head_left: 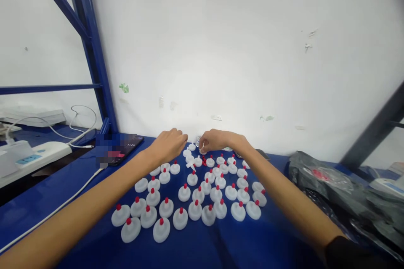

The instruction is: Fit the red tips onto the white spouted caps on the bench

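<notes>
Reaching to the far edge of the worktop (47, 201), we have both hands close together near the wall. Our left hand (168, 143) is curled, fingers drawn in narrow; our right hand (216, 139) is likewise curled, its fingertips pinched on something small and clear between the two hands, too small to name. Whether the left fingers grip anything, we cannot tell.

The white caps (189, 201) with red tips stand in loose rows from the middle of the worktop out to where the hands are, most upright and just beside one another. A few loose red tips (204, 161) lie among the far caps, near the right hand.

A phone (126, 149) lies near the far left, a white cable (63, 206) runs along the left side, and a dark bag (331, 185) sits at the right edge.

In our judgement the work goes best if we keep the wrists lifted above the standing caps, since the forearms pass close on either side of them, and hold the small piece squarely at the fingertips.
</notes>
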The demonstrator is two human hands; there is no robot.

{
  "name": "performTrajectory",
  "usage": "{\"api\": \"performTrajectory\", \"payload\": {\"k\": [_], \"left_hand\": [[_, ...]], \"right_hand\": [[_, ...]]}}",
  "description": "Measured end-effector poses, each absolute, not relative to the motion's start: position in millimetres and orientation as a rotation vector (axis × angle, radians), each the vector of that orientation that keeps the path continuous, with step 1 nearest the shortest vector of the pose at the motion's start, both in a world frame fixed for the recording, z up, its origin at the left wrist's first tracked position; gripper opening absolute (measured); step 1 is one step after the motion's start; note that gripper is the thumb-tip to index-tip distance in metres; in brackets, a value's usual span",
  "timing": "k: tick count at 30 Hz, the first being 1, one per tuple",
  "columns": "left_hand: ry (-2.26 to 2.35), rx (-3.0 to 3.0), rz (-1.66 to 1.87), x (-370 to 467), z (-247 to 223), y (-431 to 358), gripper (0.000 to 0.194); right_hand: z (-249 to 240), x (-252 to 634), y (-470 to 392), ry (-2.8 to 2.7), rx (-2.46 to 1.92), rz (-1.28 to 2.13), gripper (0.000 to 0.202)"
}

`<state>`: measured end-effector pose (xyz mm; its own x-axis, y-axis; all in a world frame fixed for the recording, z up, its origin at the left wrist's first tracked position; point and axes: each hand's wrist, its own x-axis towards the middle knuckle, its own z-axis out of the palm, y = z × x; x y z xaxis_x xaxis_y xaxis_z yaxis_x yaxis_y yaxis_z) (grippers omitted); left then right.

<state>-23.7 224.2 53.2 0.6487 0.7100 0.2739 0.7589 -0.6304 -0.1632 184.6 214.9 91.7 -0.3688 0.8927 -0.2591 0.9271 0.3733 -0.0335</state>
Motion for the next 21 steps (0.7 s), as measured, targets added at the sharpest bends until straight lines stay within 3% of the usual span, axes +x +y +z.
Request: {"api": "performTrajectory", "payload": {"k": [5,21], "left_hand": [[-1.185,-2.617,-0.245,-26.6,27.8,246.5,0.026],[-1.406,-2.780,-0.305,-74.9,15.7,261.0,0.028]], "right_hand": [[105.2,189.0,232.7,2.278,1.675,-0.332,0.033],[71.4,193.7,246.4,2.163,1.685,-0.567,0.036]]}}
